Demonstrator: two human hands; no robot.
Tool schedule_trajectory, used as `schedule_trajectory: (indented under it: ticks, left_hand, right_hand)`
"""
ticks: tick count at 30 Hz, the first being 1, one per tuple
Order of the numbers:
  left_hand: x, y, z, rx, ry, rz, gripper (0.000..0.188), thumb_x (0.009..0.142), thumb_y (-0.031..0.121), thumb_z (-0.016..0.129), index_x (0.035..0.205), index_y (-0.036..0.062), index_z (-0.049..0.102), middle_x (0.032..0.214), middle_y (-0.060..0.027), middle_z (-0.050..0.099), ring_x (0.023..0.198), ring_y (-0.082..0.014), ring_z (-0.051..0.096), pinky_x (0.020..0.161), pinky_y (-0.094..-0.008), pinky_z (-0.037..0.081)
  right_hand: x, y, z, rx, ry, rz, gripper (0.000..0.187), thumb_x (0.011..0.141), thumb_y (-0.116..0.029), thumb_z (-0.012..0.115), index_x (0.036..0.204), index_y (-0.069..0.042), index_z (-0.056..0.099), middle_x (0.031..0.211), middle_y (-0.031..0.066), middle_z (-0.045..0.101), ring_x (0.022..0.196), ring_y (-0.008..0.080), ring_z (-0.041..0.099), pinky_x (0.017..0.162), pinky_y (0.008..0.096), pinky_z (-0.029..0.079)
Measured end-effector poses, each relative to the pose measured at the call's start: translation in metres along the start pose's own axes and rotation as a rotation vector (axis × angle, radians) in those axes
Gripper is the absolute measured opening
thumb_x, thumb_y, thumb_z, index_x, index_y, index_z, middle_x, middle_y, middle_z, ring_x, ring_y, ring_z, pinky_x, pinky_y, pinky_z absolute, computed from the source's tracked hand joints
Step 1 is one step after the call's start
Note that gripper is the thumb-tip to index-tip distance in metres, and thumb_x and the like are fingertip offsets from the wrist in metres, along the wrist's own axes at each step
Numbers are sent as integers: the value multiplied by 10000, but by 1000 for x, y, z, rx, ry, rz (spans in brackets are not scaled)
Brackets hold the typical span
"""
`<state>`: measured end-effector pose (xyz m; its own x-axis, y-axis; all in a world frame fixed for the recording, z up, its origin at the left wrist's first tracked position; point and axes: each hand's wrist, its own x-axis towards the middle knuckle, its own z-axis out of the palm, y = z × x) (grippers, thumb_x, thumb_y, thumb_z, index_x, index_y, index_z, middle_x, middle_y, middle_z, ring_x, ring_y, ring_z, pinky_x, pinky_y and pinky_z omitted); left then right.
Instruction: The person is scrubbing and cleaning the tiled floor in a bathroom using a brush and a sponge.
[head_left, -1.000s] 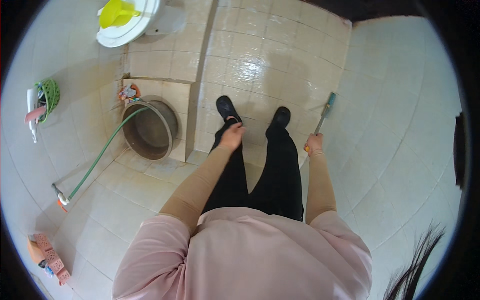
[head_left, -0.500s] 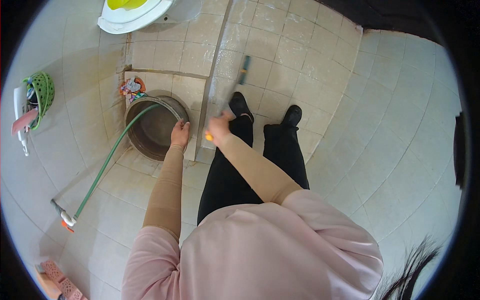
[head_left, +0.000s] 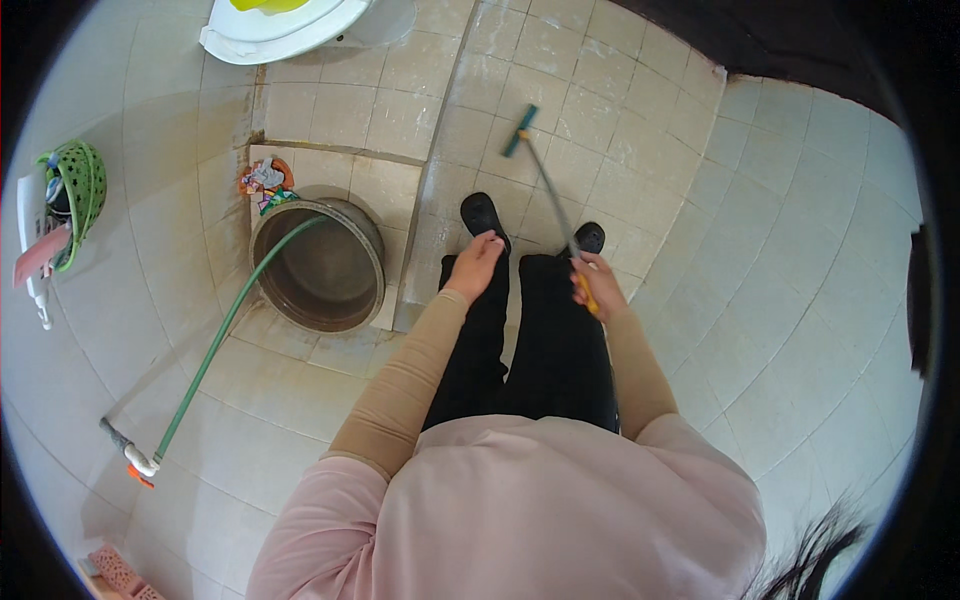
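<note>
The floor (head_left: 580, 115) has square tan tiles with white smears. A tan step (head_left: 345, 115) runs along its left edge. Big pale tiles cover the left wall (head_left: 160, 180) and right wall (head_left: 790, 230). Brown stains (head_left: 240, 125) mark the left wall beside the step. The room is bright.

Left of the handled tool (head_left: 549, 190) stands the basin (head_left: 335, 283), a hose (head_left: 205, 367) reaching inside.

1. Here we are, perched on your head, facing down past your pink shirt (head_left: 530, 500), nearest and biggest at the bottom.
2. Your left hand (head_left: 475, 268) and right hand (head_left: 597, 286) sit mid-view, farther off; your shoes (head_left: 481, 213) and the floor (head_left: 565, 75) lie beyond.
3. It's a wide fisheye, upright, so the tiled wall (head_left: 780, 230) curves toward the edges.
</note>
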<state>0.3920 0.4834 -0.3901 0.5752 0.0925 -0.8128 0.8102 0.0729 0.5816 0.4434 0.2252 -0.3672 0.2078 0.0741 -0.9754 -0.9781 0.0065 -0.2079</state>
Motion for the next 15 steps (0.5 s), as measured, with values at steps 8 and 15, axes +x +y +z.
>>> schedule_trajectory:
  ticks: [8,15]
  left_hand:
    - [1,19,23,327,-55,48,514,932,334,546,1287,-33,494,1124,-184,618,1036,-283,594,924,-342,446]
    - [22,53,60,591,-82,194,620,912,296,583,1396,-16,352,1279,-248,525,1158,-351,541,971,-392,435]
  right_hand:
    - [-21,-1,-43,-1489,539,-312,432,904,-223,552,1299,-55,503,831,205,668,785,371,655,679,498,507]
    - [30,-63,52,-1313,307,-751,425,864,-165,522,1272,-45,527,869,208,666,830,378,652,726,476,514]
